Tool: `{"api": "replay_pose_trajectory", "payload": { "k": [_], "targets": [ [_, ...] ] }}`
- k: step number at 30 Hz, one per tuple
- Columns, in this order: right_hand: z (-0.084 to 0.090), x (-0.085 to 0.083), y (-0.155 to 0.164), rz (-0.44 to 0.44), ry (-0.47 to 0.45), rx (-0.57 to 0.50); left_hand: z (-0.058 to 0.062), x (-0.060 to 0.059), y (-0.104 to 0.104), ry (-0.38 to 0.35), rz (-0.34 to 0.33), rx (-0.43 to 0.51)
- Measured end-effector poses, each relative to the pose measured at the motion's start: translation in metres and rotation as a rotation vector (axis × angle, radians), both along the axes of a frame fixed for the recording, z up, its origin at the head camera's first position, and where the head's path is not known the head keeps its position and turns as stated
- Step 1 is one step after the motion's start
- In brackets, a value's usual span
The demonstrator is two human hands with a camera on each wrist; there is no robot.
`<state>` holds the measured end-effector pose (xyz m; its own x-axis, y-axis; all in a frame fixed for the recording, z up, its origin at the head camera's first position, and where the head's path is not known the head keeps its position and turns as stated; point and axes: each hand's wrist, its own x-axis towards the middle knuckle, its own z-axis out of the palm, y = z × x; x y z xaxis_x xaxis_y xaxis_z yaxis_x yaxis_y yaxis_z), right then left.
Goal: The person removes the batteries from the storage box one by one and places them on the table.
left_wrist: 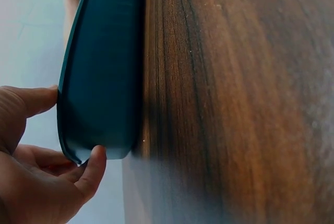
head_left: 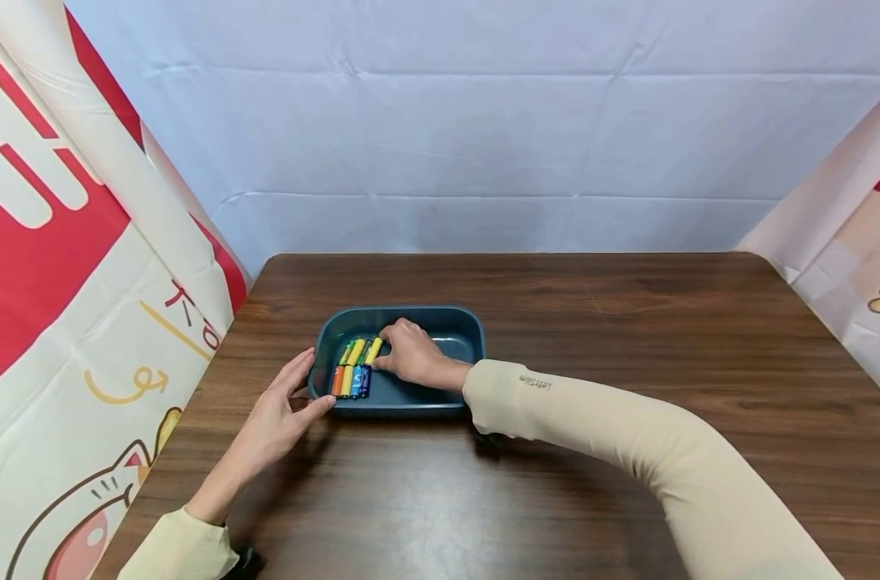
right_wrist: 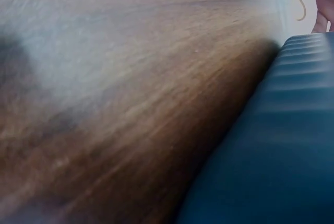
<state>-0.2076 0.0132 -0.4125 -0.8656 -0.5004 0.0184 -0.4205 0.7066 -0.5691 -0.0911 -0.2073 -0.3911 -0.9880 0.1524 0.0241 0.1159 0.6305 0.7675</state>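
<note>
A dark teal plastic bin [head_left: 428, 396] sits on the table, with several batteries [head_left: 351, 380] in two rows at its left end. The front row shows orange, yellow, blue and dark blue ones; the back row is yellow and green. My left hand [head_left: 280, 411] holds the bin's left end, thumb on the near rim and fingers at the outer side, as the left wrist view also shows [left_wrist: 44, 182]. Inside the bin, my right hand [head_left: 414, 354] pinches a yellow battery [head_left: 373, 351] at the right of the back row. The right wrist view shows mostly the bin's outer wall [right_wrist: 282, 145].
The brown wood-grain table [head_left: 628, 322] extends around the bin, farthest to the right. A pale cloth [head_left: 483, 145] hangs behind its back edge. Printed cloths with red and cartoon shapes hang at the left [head_left: 48, 282] and right.
</note>
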Motion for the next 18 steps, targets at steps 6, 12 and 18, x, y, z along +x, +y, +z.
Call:
{"api": "replay_pose_trajectory", "payload": {
  "k": [6,12,18],
  "targets": [
    [-0.0023,0.0011,-0.0051,-0.041,0.028,0.083,-0.0009,-0.0002,-0.0007,0.007,-0.009,-0.010],
    [-0.0044,0.0016,-0.0076,-0.041,0.057,0.139,-0.0017,0.0009,-0.0009,0.000,-0.008,-0.019],
    [-0.0048,0.0032,-0.0061,-0.037,0.079,0.151,-0.0023,0.0005,-0.0012,-0.002,-0.008,-0.022]
  ]
}}
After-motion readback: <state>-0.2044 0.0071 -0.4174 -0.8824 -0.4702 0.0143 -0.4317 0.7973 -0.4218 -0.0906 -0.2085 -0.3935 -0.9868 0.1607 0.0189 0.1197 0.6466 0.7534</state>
